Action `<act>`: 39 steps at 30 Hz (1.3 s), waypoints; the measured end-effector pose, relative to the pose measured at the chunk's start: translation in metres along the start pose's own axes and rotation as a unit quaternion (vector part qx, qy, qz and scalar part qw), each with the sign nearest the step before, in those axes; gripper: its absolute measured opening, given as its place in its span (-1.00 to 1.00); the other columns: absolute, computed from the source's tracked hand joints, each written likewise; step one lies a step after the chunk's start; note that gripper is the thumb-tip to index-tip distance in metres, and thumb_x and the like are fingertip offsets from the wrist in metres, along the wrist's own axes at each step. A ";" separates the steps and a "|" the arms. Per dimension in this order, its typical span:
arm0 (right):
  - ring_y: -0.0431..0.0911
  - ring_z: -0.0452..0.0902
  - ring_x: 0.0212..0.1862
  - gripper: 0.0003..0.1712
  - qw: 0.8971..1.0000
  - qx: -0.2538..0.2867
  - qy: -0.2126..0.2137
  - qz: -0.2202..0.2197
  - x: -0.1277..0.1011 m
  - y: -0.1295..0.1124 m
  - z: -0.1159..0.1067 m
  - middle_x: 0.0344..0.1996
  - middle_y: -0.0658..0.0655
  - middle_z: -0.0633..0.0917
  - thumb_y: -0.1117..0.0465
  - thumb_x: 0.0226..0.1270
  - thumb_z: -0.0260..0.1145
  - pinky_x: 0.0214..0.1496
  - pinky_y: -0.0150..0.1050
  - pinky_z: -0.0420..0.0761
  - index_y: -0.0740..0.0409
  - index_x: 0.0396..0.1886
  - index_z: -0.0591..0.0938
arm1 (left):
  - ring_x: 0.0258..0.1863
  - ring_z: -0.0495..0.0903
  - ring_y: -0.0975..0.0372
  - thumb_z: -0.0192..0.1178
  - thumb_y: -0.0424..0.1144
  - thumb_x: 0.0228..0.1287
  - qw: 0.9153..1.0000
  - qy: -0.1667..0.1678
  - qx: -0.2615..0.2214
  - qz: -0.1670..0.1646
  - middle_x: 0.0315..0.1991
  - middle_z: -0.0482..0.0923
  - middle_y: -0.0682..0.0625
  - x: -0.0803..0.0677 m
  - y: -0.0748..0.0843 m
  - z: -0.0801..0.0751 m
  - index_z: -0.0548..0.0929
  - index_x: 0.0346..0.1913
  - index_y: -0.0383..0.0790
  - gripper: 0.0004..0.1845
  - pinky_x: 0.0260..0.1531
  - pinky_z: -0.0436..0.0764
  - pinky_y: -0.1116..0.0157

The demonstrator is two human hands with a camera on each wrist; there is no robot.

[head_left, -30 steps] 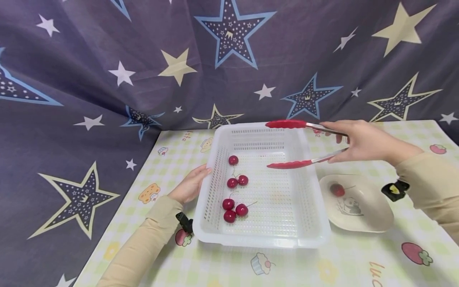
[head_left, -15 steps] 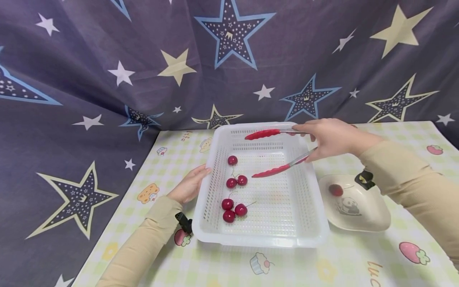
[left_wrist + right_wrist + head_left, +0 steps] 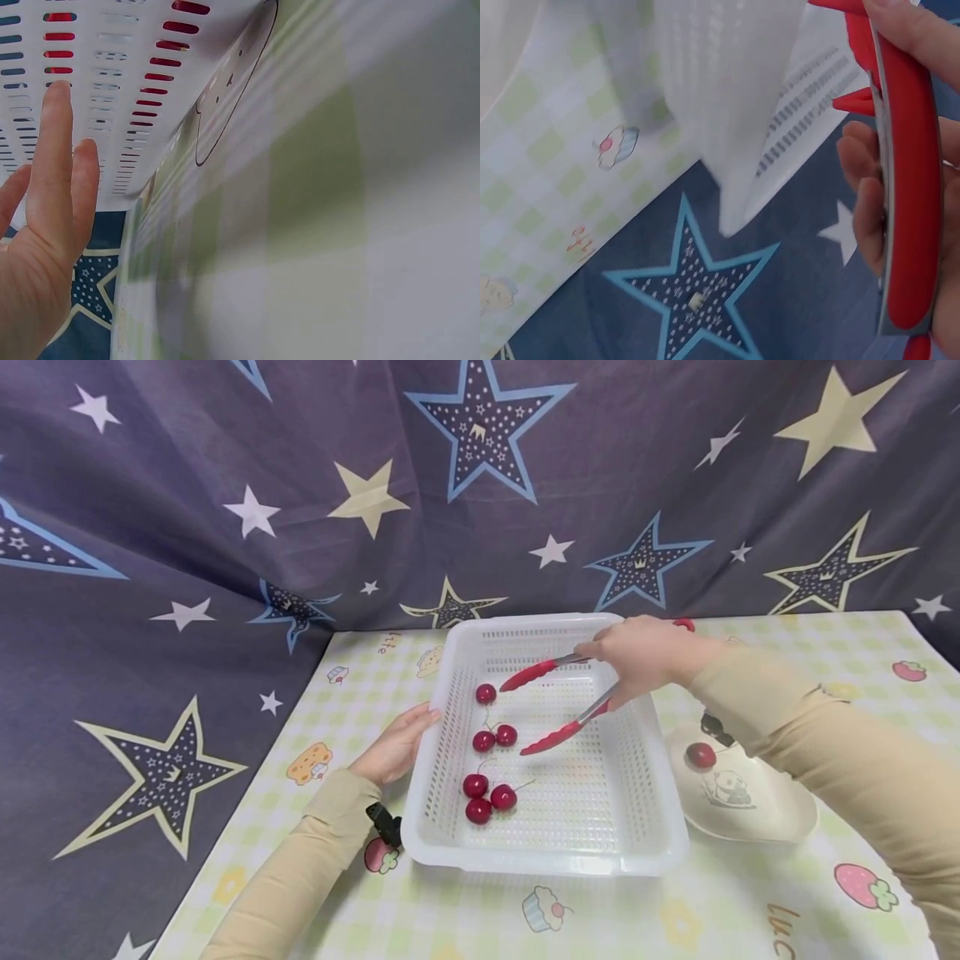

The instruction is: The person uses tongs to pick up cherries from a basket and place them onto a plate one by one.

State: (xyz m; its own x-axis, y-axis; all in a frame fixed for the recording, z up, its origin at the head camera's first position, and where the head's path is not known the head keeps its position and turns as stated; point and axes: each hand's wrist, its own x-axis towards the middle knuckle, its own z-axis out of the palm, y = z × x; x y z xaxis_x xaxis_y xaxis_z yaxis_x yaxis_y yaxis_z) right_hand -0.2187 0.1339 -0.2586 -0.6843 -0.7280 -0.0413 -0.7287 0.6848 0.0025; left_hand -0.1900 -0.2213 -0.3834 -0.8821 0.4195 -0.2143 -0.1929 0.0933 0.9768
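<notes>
My right hand (image 3: pixel 645 656) grips a pair of tongs (image 3: pixel 913 187) with red tips and red handle covers over the white plastic basket (image 3: pixel 547 864). The tongs' two arms are spread, with nothing between them. Their far tip (image 3: pixel 528 675) is close to the rearmost cherry (image 3: pixel 486 694); the near tip (image 3: pixel 551 741) is right of a pair of cherries (image 3: pixel 495 738). Toward the basket's front left lie several more cherries (image 3: pixel 478 811), some with stems. My left hand (image 3: pixel 393 747) rests against the basket's left wall, its fingers (image 3: pixel 52 142) straight in the left wrist view.
To the right of the basket stands a cream dish (image 3: pixel 780 827) with a panda print and one cherry (image 3: pixel 701 755) in it, partly covered by my right sleeve. A checked tablecloth (image 3: pixel 600 918) covers the table. Behind it hangs a dark star-patterned cloth (image 3: pixel 525 560).
My right hand has moved left, carrying the tongs from the basket's right rim to over its inside, with the tips now lower and nearer the cherries. My left hand stays at the basket.
</notes>
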 end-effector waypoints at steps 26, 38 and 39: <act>-0.06 0.62 -0.40 -0.58 0.996 -0.069 -0.036 -0.046 0.026 -0.021 0.013 -0.39 0.05 0.76 0.02 -0.09 0.56 -0.31 -0.19 0.64 0.04 -0.19 0.72 | 0.02 0.56 0.32 -0.14 0.00 0.49 1.000 0.000 -0.001 0.010 0.34 0.22 -0.36 -0.002 -0.001 0.000 0.05 0.46 -0.27 -0.36 0.10 0.57 0.30; -0.09 0.61 -0.38 -0.51 0.998 -0.040 -0.044 -0.032 0.022 -0.016 0.006 -0.32 0.05 0.77 -0.01 -0.10 0.56 -0.29 -0.18 0.64 0.03 -0.11 0.72 | 0.03 0.56 0.32 -0.13 0.02 0.48 1.000 -0.001 -0.001 0.009 0.34 0.23 -0.35 -0.002 0.001 0.001 0.05 0.46 -0.26 -0.34 0.10 0.57 0.29; -0.09 0.61 -0.39 -0.51 0.998 -0.038 -0.043 -0.031 0.021 -0.016 0.005 -0.32 0.06 0.77 -0.01 -0.10 0.56 -0.30 -0.17 0.64 0.02 -0.11 0.72 | 0.02 0.57 0.32 -0.13 0.02 0.48 1.000 -0.002 -0.004 0.010 0.33 0.23 -0.35 -0.002 0.001 0.001 0.05 0.46 -0.27 -0.35 0.09 0.58 0.29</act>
State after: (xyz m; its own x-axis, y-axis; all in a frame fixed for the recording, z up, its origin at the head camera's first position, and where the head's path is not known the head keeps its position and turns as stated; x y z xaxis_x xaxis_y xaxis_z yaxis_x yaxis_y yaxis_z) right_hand -0.2214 0.1080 -0.2646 -0.6361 -0.7606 -0.1300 -0.7711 0.6325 0.0730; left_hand -0.1880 -0.2207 -0.3822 -0.8842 0.4247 -0.1946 -0.1789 0.0770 0.9809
